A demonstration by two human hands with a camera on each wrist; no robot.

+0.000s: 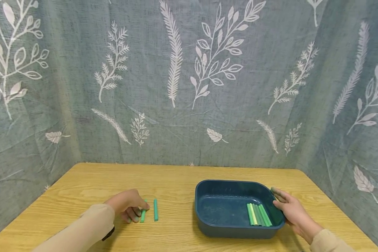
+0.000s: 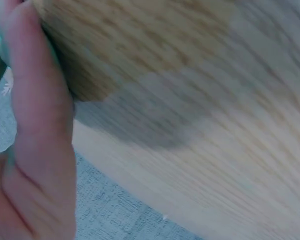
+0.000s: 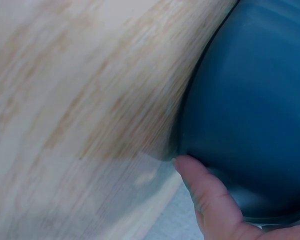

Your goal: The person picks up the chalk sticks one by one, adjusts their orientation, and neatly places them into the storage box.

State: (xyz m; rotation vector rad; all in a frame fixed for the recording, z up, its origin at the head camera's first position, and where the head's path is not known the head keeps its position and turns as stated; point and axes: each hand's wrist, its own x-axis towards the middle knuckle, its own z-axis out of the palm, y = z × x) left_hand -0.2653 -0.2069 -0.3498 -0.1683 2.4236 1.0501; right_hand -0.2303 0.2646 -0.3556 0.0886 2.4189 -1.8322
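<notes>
At the left of the table, my left hand (image 1: 130, 206) pinches a light green pastel stick (image 1: 142, 217) at the wood. A darker green pastel stick (image 1: 155, 210) lies just right of it, apart from the fingers. Over on the right, my right hand (image 1: 291, 210) grips the right end of a dark blue plastic bin (image 1: 230, 231), thumb at the rim and fingers outside. Several pastel sticks (image 1: 259, 215) in green and yellow-green lie side by side in the bin's right part. In the left wrist view the stick is mostly hidden behind the hand (image 2: 40, 120).
Light wood table (image 1: 173, 178) carries everything. A grey-green curtain (image 1: 182, 133) with white leaf prints hangs behind it and along both sides. A dark band (image 1: 108, 233) circles the left wrist.
</notes>
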